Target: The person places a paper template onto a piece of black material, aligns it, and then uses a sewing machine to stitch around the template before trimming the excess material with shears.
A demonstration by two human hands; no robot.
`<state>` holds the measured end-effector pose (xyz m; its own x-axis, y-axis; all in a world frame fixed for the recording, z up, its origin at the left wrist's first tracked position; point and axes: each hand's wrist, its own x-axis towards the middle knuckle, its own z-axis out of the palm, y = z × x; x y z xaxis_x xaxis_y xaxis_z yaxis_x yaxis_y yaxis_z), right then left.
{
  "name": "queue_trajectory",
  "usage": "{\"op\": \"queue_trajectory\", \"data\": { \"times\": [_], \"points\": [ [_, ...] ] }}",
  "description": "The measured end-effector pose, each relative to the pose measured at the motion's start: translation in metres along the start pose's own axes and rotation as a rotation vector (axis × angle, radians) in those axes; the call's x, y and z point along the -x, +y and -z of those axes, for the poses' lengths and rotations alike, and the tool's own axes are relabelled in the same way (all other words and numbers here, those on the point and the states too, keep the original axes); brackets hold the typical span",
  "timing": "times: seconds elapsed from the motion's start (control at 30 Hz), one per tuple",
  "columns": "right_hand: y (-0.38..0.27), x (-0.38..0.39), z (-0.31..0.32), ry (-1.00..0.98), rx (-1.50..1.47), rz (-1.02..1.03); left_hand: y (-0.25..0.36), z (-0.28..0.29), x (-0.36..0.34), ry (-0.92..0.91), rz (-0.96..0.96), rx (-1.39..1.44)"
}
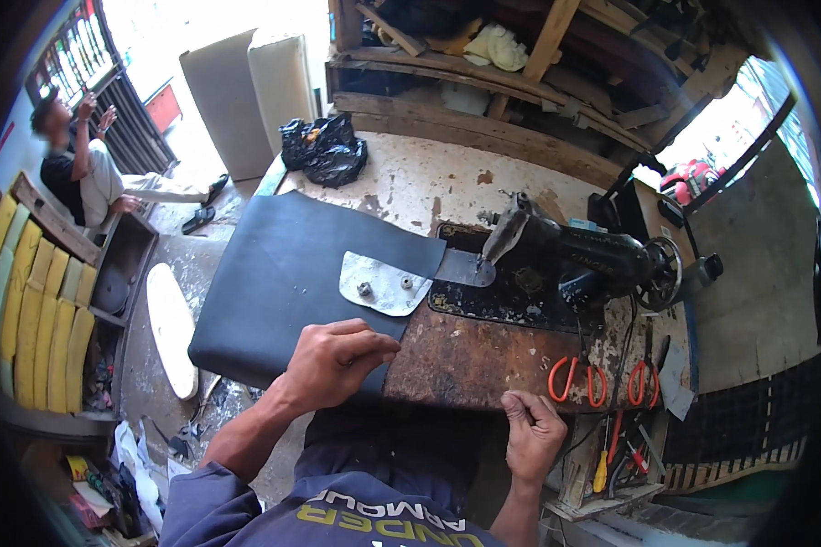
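My left hand (333, 360) is over the near right edge of a black leather-like sheet (274, 264), its fingers pinched together. What they hold, if anything, I cannot make out. Just beyond it, a white pattern piece (383, 290) lies on the sheet with two small metal parts (365, 289) on top. At the table's front edge my right hand (531, 436) is closed, thumb against the fingers; anything in it is too small to tell. A black sewing machine (575, 251) stands beyond the worn wooden tabletop (465, 365), and the sheet reaches its metal bed plate (470, 268).
Orange-handled scissors (576, 383) lie right, by another orange-handled tool (643, 383). A yellow-handled screwdriver (601, 469) sits in an open drawer. A black plastic bag (324, 150) lies at the back. Left are yellow foam pieces (41, 310), a white board (171, 333) and a seated person (87, 169).
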<state>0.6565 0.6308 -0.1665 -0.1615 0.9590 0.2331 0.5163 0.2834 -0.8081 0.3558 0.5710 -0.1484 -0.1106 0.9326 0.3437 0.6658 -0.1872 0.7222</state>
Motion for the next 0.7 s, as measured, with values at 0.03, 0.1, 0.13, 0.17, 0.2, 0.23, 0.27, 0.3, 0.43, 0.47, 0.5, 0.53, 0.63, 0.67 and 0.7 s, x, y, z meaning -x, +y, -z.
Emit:
{"op": "queue_trajectory", "data": {
  "times": [0.03, 0.1, 0.13, 0.17, 0.2, 0.23, 0.27, 0.3, 0.43, 0.47, 0.5, 0.53, 0.63, 0.67, 0.7],
  "points": [
    [0.003, 0.000, 0.005, 0.006, 0.069, -0.013, -0.005, -0.003, -0.001, -0.015, -0.010, 0.010],
    [0.004, -0.002, 0.012, -0.075, 0.306, -0.098, -0.010, -0.008, -0.004, -0.007, -0.029, -0.013],
    [0.002, -0.004, 0.013, -0.102, 0.436, -0.054, -0.008, -0.012, -0.006, 0.004, -0.038, 0.001],
    [-0.001, -0.007, 0.012, -0.143, 0.574, -0.043, -0.006, -0.014, -0.008, -0.001, -0.073, -0.030],
    [-0.006, -0.008, 0.007, -0.106, 0.587, 0.101, -0.001, -0.019, -0.012, 0.026, -0.154, -0.070],
    [-0.010, -0.013, -0.001, -0.084, 0.634, 0.150, 0.005, -0.022, -0.014, -0.030, -0.229, -0.182],
    [-0.016, -0.017, -0.008, -0.195, 0.447, 0.111, 0.011, -0.028, -0.017, -0.041, -0.340, -0.228],
    [-0.022, -0.021, -0.022, -0.335, 0.006, 0.025, 0.017, -0.033, -0.019, -0.039, -0.383, -0.160],
    [-0.042, -0.034, -0.054, -0.591, -0.625, -0.227, 0.017, -0.034, -0.027, 0.008, -0.387, -0.146],
    [-0.045, -0.037, -0.057, -0.542, -0.510, -0.207, 0.014, -0.032, -0.026, -0.020, -0.321, -0.185],
    [-0.046, -0.037, -0.058, -0.460, -0.349, -0.221, 0.008, -0.028, -0.023, -0.018, -0.319, -0.146],
    [-0.046, -0.039, -0.059, -0.406, -0.238, -0.143, 0.003, -0.025, -0.020, -0.023, -0.302, -0.141],
    [-0.040, -0.039, -0.062, -0.262, -0.213, -0.002, -0.013, -0.024, -0.015, 0.010, -0.173, -0.012],
    [-0.036, -0.039, -0.063, -0.203, -0.251, -0.018, -0.021, -0.022, -0.018, 0.027, -0.107, 0.040],
    [-0.032, -0.039, -0.065, -0.149, -0.281, -0.022, -0.030, -0.024, -0.023, 0.055, -0.061, 0.089]
  ]
}}
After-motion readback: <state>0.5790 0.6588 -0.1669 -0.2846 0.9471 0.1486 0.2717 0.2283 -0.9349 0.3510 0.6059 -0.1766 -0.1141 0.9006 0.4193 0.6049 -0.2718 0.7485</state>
